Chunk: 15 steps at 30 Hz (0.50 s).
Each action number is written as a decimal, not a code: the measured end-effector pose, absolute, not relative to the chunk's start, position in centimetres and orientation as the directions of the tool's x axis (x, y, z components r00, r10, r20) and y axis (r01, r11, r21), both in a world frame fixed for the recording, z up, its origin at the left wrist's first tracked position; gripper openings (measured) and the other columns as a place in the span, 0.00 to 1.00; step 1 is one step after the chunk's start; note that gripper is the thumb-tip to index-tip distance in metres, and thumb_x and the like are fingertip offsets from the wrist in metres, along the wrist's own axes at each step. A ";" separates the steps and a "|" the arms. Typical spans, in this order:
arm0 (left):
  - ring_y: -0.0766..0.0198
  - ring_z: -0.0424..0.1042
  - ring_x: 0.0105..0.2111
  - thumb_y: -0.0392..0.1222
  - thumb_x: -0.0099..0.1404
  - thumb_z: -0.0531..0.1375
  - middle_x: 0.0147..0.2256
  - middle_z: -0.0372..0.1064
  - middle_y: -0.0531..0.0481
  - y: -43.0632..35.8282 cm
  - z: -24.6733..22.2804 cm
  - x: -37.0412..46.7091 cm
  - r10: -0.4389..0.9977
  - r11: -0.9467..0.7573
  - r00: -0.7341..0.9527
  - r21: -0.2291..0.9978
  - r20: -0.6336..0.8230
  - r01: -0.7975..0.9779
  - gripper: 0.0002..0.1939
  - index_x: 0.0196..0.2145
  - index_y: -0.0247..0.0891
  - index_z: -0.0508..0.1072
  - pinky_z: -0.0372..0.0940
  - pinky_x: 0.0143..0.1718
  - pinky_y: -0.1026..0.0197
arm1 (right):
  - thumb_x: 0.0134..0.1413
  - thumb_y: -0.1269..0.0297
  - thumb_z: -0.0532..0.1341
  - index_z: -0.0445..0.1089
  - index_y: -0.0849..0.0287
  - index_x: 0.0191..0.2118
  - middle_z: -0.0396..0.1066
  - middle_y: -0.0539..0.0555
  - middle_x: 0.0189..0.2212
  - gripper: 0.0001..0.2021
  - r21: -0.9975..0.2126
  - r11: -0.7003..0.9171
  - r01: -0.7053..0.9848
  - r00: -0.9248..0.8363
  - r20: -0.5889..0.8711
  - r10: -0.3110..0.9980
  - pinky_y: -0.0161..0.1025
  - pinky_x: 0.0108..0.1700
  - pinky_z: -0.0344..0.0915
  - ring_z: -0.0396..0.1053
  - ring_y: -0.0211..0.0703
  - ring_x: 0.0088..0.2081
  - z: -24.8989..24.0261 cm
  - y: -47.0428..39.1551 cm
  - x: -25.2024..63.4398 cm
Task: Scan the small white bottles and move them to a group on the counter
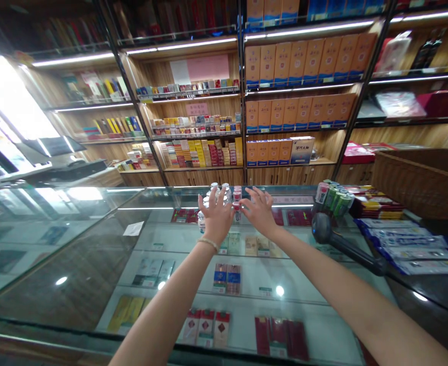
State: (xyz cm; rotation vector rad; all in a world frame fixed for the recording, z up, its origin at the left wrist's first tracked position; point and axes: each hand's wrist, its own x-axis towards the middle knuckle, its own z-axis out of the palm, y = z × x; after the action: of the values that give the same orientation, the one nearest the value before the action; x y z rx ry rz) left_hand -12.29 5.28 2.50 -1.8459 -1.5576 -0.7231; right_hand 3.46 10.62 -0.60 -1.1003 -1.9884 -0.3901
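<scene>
Both my hands reach over the far part of a glass display counter (193, 244). My left hand (218, 218), with a band on the wrist, has its fingers spread over a cluster of small white-capped containers (226, 187), partly hiding them. My right hand (260, 211) is just to the right, fingers apart, its thumb pointing inward. A small pink-topped container (237, 190) stands between the two hands, and another pink-red one (236, 206) sits nearer, close to both thumbs. Whether the thumbs touch it I cannot tell.
Right of my hands stand green cans (340, 201), a black handheld scanner (322, 227) with a cable, blue-white packets (410, 246) and a wicker basket (418, 178). A white paper slip (133, 229) lies left. Shelves of orange boxes (298, 63) and cigarette packs line the wall.
</scene>
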 end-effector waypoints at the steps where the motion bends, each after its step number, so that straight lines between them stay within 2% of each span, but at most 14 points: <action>1: 0.43 0.50 0.71 0.41 0.67 0.61 0.68 0.59 0.45 5.5 2.5 -12.3 0.651 -0.127 0.173 -0.119 0.739 0.985 0.07 0.36 0.41 0.80 0.20 0.68 0.29 | 0.64 0.60 0.62 0.75 0.46 0.46 0.65 0.54 0.64 0.07 -0.116 0.571 0.813 -0.285 0.775 0.564 0.61 0.65 0.44 0.54 0.54 0.67 -0.6 10.8 3.4; 8: 0.46 0.51 0.71 0.37 0.71 0.56 0.68 0.59 0.44 6.0 2.1 -12.1 0.633 -0.120 0.195 -0.153 0.749 0.981 0.11 0.38 0.40 0.79 0.17 0.69 0.31 | 0.63 0.61 0.63 0.75 0.45 0.47 0.65 0.54 0.64 0.09 -0.137 0.564 0.814 -0.269 0.772 0.576 0.61 0.66 0.43 0.54 0.53 0.67 -1.1 11.6 2.9; 15: 0.47 0.46 0.72 0.33 0.71 0.53 0.70 0.52 0.40 6.3 1.7 -11.8 0.685 -0.173 0.189 -0.094 0.703 0.980 0.19 0.55 0.39 0.75 0.21 0.69 0.29 | 0.63 0.61 0.62 0.74 0.47 0.49 0.63 0.56 0.65 0.10 -0.120 0.560 0.820 -0.276 0.774 0.569 0.61 0.66 0.42 0.53 0.54 0.68 -1.1 12.4 2.9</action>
State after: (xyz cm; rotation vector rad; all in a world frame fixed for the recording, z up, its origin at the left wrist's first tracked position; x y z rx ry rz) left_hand -11.85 6.28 1.68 -1.9282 -1.5544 -0.7098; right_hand 2.92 12.43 -1.08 -1.1172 -1.9758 -0.3871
